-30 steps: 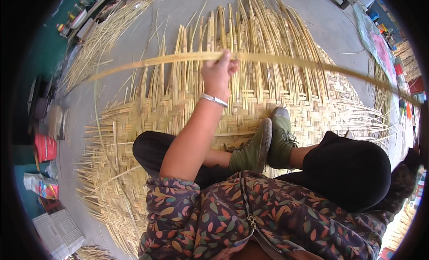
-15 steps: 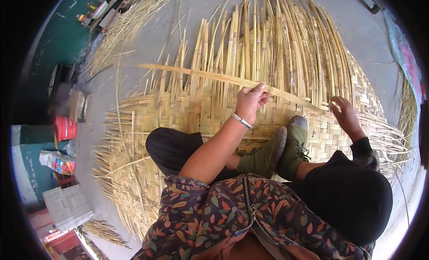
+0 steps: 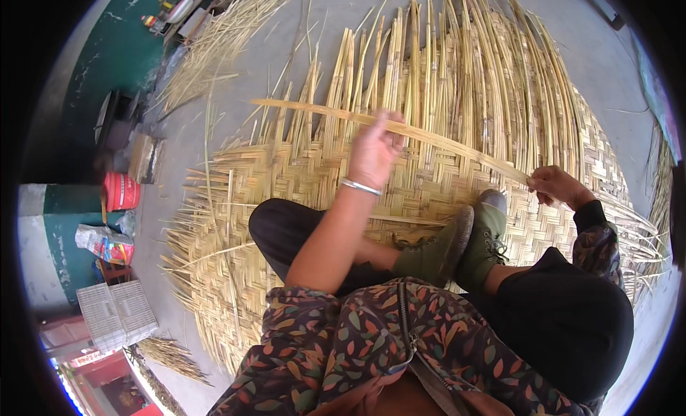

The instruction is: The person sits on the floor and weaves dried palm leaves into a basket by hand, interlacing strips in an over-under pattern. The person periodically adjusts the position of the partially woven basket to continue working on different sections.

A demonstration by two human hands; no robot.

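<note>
A long, flat, pale-yellow reed strip [image 3: 457,147] stretches slantwise above the woven mat [image 3: 321,174], its left end higher in the view. My right hand [image 3: 562,186] pinches the strip's right end between thumb and fingers. My left hand [image 3: 374,153], wearing a silvery bracelet and a little smeared by motion, has its fingers closed around the strip left of its middle. Under the strip, the mat shows a tight zigzag weave, and many unwoven reed strips [image 3: 436,73] stick out from its far side.
My green shoes [image 3: 489,230] rest on the mat between my bent knees. Loose reeds [image 3: 221,48] lie at the far left. Along the left stand a red bucket [image 3: 121,191], a plastic bag [image 3: 105,243] and a white wire crate [image 3: 118,314]. More reeds [image 3: 662,180] lie at the right edge.
My right hand, apart from the strip's end before, now grips it. My left hand has shifted left along the strip. The whole view has moved slightly.
</note>
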